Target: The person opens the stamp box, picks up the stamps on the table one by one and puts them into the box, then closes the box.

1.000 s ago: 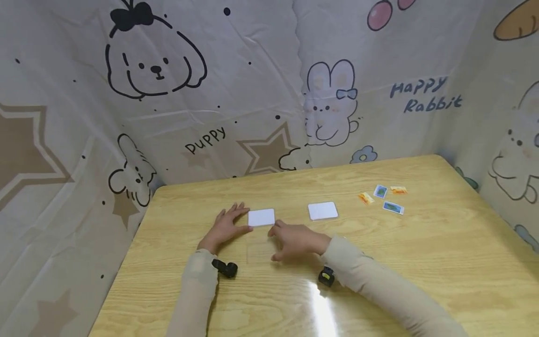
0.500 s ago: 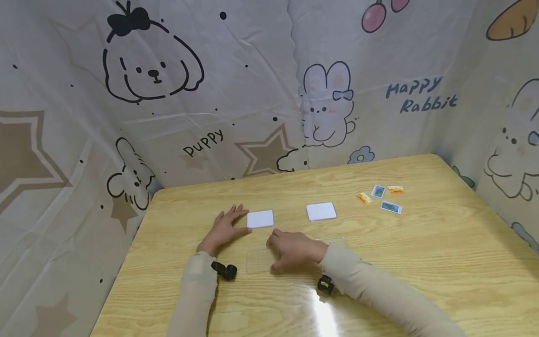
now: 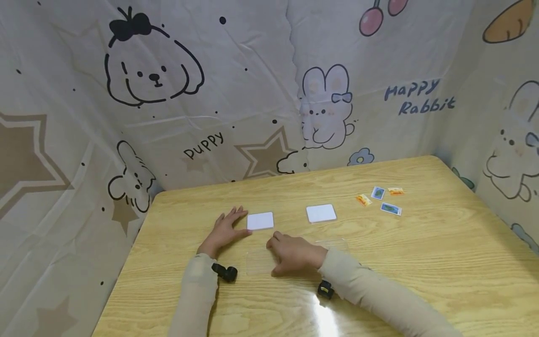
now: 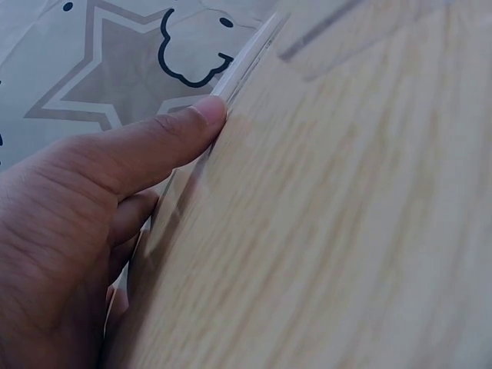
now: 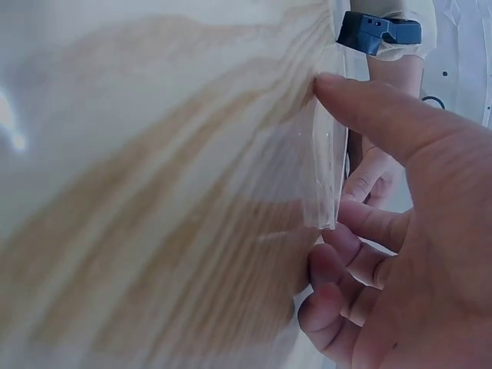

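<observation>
fingers of the left hand sit apart, thumb touching a flat white rectangle; right hand pinches a clear plastic tray on the bench, just below mid-frame.

– How many white pieces do you count?
– Two. I also get two clear pieces.
– What about the small orange cards?
– Two, and two blue cards, so four in all.
– Hands?
– Two, plus two sleeves and two black cameras.
– Is there more than one table?
– Just one.
– And printed cherries?
– I see two, along with one printed carrot.
</observation>
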The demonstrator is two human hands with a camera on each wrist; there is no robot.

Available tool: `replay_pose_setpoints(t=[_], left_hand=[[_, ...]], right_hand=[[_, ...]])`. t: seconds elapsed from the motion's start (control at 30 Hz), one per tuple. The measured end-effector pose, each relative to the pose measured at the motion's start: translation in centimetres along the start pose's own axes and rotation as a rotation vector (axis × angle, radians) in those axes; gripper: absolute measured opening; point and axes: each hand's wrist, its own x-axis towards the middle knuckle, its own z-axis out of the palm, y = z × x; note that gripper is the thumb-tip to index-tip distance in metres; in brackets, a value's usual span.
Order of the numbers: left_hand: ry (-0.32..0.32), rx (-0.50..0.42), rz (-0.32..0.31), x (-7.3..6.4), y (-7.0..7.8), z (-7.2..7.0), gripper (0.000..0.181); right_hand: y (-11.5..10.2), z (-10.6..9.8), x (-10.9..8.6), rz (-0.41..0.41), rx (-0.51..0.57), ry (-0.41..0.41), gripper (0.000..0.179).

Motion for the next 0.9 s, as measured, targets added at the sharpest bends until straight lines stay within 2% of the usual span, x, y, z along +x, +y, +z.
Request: replay_pose_setpoints(t=[0.37, 0.5, 0.7, 0.9], left_hand=[[0.001, 0.012, 0.025, -0.1, 0.2, -0.1, 0.077], [-0.011, -0.006, 0.0, -0.3, 0.6, -0.1, 0.078], [-0.03, -0.003, -0.024, -0.5, 1.0, -0.3, 0.08], [-0.031, -0.01, 0.031, -0.1, 2.1, -0.7, 0.082]], right_hand=[[0.4, -0.7, -0.6, 0.001, 0.106, -0.005, 0.068], [0.8, -1.2, -1.2, 0.003, 0.192, 0.01, 0.065], [1.7, -2.5, -2.0, 0.017, 0.297, 0.067, 0.059], [3.1, -4.2, -2.7, 0.0, 0.398, 0.142, 0.057]])
